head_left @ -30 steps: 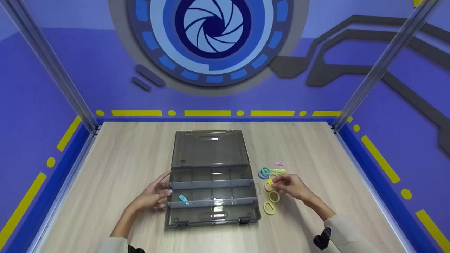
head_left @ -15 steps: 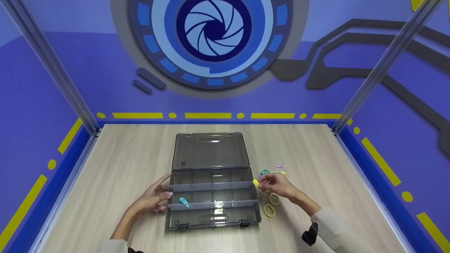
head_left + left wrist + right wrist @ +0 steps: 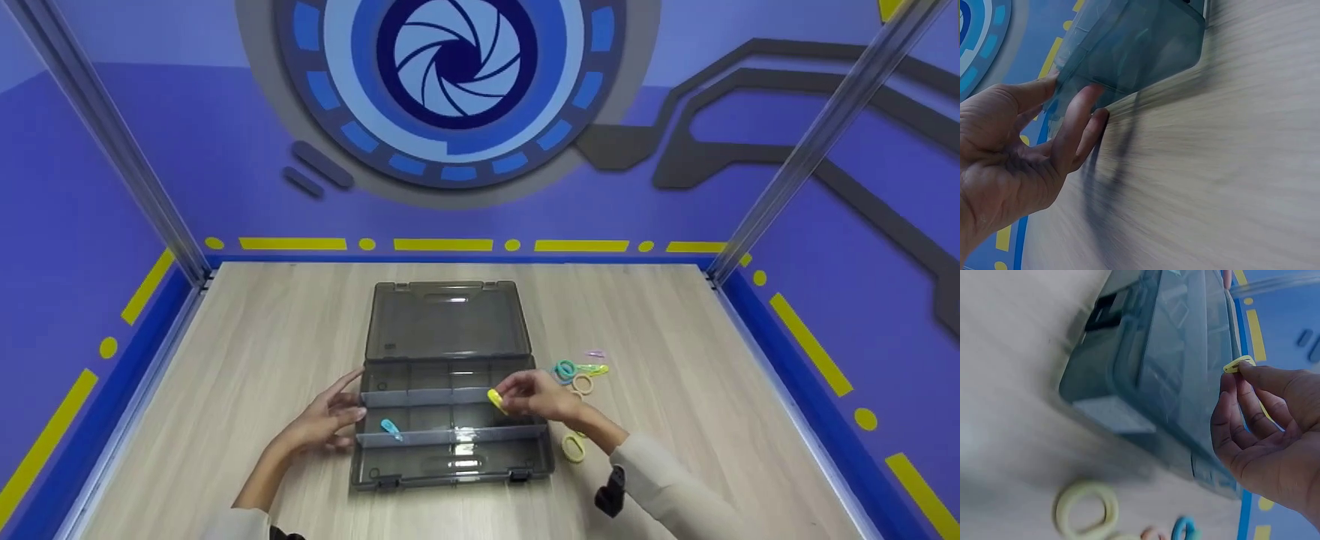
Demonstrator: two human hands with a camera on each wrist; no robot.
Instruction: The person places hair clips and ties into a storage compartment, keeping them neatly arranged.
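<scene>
My right hand (image 3: 546, 397) pinches a small yellow hair clip (image 3: 495, 400) between thumb and fingertips, above the middle row of a smoky clear compartment box (image 3: 450, 319). In the right wrist view, the yellow snap clip (image 3: 1233, 367) has its narrow end pointing out from the thumb. The box lies with its lid laid back. A blue hair clip (image 3: 390, 427) is in the left part of the middle row. Beside the box's left wall, my left hand (image 3: 322, 426) touches the side with loosely extended fingers, as the left wrist view also shows.
Right of the box lie a teal hair tie (image 3: 565, 369), a peach hair tie (image 3: 583, 385), a pale yellow hair tie (image 3: 574, 448), a yellow-green clip (image 3: 596, 370) and a pink clip (image 3: 595, 353). Blue-purple walls enclose the wooden table (image 3: 285, 322).
My right hand has carried the yellow hair clip leftward from the hair ties, across the box's right wall, to above the middle row. The left hand stays at the box's left side.
</scene>
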